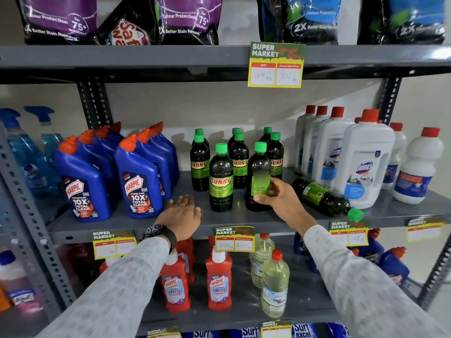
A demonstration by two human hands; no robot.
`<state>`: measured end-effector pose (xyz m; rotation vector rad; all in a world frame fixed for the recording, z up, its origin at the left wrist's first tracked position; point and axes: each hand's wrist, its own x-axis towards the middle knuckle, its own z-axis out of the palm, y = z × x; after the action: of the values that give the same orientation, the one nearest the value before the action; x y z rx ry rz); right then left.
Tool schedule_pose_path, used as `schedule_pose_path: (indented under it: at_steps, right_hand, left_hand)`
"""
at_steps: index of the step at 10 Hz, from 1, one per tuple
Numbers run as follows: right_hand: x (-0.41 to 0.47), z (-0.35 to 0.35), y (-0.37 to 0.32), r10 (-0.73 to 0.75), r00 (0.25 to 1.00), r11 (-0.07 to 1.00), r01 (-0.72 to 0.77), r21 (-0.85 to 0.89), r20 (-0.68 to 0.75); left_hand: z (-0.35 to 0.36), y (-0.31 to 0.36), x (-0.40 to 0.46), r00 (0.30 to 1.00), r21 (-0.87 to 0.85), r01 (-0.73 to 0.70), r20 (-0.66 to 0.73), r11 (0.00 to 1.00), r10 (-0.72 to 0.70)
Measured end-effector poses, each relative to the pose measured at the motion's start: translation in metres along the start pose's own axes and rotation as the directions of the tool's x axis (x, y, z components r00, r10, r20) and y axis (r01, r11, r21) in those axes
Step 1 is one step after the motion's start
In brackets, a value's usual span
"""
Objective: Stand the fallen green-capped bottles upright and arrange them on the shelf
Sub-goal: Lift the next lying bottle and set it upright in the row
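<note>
**One bottle gripped, one still lying down**

Here the right hand [278, 196] wraps its fingers [262, 198] around the lower label of an upright green-capped bottle [259, 176] standing at the front of the grey shelf [244, 219]; thumb on the right side, fingertips across the front. Just left of those fingers stands a second front-row bottle [221, 178], its SUNNY label facing out. Behind the fingers, further back on the shelf, are six more upright green-capped bottles [239, 161] in pairs. To the right of the fingers a fallen bottle [325, 197] lies on its side, cap pointing toward the shelf edge, its base near the white Domex bottles [363, 162]. The left hand [181, 214] hovers palm down over the shelf front, fingers spread and holding nothing, with the blue Harpic bottles [139, 181] just to its left. A dark watch [158, 232] sits on that wrist.
</note>
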<state>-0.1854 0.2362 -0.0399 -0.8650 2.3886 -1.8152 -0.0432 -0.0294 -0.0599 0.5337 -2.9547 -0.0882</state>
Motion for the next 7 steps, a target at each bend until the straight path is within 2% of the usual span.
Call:
schedule_pose_path:
  at_steps: [1, 2, 4, 6, 7]
  right_hand:
    - [-0.0022, 0.0053, 0.0003, -0.039, 0.997, 0.993, 0.033, -0.11, -0.06]
    - [-0.0029, 0.0065, -0.0001, -0.087, 0.994, 0.987, 0.076, -0.144, -0.073]
    - [0.0039, 0.0026, 0.0054, -0.042, 0.999, 0.994, 0.045, -0.096, 0.033]
    - [-0.001, 0.0076, -0.0007, -0.079, 0.995, 0.99, 0.071, -0.122, -0.061]
    - [-0.0024, 0.0081, -0.0019, -0.094, 0.994, 0.988, 0.086, -0.126, -0.056]
  left_hand:
    - [-0.0003, 0.0003, -0.0001, 1.0, -0.007, 0.0, -0.001, 1.0, 0.0]
    - [-0.0004, 0.0004, -0.0001, 1.0, -0.007, -0.002, -0.005, 1.0, 0.002]
    - [0.0002, -0.0006, 0.0003, 1.0, -0.016, -0.004, 0.001, 1.0, 0.004]
    - [0.0005, -0.0017, 0.0017, 1.0, -0.017, -0.003, 0.007, 1.0, 0.003]
    - [0.0009, -0.002, 0.0014, 1.0, -0.014, -0.005, 0.004, 1.0, 0.005]
